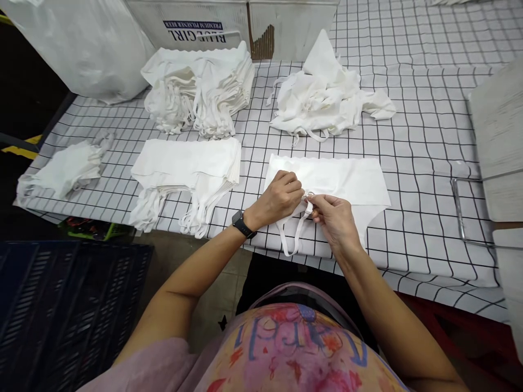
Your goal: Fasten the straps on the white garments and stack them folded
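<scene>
A flat white garment (347, 179) lies on the checked table cover (420, 141) right in front of me. My left hand (278, 198), with a dark watch on its wrist, is closed in a pinch on the garment's white strap (296, 234) at the near edge. My right hand (333, 218) is closed too, pinching the same strap at a small ring. The strap hangs in a loop over the table's front edge.
A folded pile of white garments (192, 163) lies to the left, a bigger pile (200, 90) behind it, a small one (65, 169) at far left. A loose heap (327, 95) sits behind. Cardboard boxes (192, 22) line the back; a dark crate (61, 310) stands below left.
</scene>
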A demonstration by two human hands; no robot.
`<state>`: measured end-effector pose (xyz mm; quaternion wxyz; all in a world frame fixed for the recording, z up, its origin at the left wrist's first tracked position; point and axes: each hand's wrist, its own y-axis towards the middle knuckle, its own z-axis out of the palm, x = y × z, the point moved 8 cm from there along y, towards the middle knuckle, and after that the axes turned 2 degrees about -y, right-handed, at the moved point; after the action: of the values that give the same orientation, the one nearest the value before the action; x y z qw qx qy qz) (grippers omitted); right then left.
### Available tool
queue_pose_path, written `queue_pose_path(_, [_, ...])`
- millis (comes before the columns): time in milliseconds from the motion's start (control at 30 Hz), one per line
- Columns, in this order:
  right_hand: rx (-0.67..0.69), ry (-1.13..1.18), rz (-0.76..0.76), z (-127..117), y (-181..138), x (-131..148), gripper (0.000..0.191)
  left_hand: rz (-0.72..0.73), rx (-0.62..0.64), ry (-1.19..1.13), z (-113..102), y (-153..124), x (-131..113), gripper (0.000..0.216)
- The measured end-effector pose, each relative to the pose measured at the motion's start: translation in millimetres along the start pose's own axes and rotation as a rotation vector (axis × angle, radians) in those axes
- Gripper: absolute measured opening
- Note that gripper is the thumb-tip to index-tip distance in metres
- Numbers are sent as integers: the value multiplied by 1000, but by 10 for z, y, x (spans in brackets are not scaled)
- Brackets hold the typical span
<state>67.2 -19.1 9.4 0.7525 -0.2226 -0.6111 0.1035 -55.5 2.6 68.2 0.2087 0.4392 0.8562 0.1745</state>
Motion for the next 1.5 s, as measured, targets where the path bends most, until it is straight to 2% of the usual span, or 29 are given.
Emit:
queue_pose_path(167, [-3, -23, -30, 12, -25, 35, 20, 0, -9, -15, -12, 2, -6, 28])
queue_pose_path(400, [13, 14, 37, 43, 23, -47, 14, -14, -21, -47, -45, 4, 7, 27])
queue_pose_path(667, [58, 73, 119, 92, 34, -80, 25, -71, 12, -118, 26, -22, 98, 22])
queue_pose_path(867, [173, 66, 228, 100, 31, -84, 36, -54, -2, -113, 34, -42, 71, 23])
queue_pose_path(1067, [173, -24, 110, 20, -49, -112, 35, -102, -31, -64, 32, -66, 88, 19])
queue_pose_path(1233, [199, -481, -122, -95, -197, 127, 32, -66, 108, 0, -55, -130, 39, 19])
queue_pose_path(1300, [116, -614, -224, -303, -155, 345, 30, -83, 119, -88, -147, -184, 79, 16])
queue_pose_path(1367, [-82, -707, -348, -622, -30, 641, 26, -141, 53, -200, -263, -227, 202, 13])
queue_pose_path(1433, [-311, -805, -465, -941, 141, 932, 19, -250, -38, -227, -346, -249, 417, 12])
queue_pose_path(1500, [-424, -882, -507, -1149, 377, 1105, 17, -375, -70, -171, -349, -233, 657, 18])
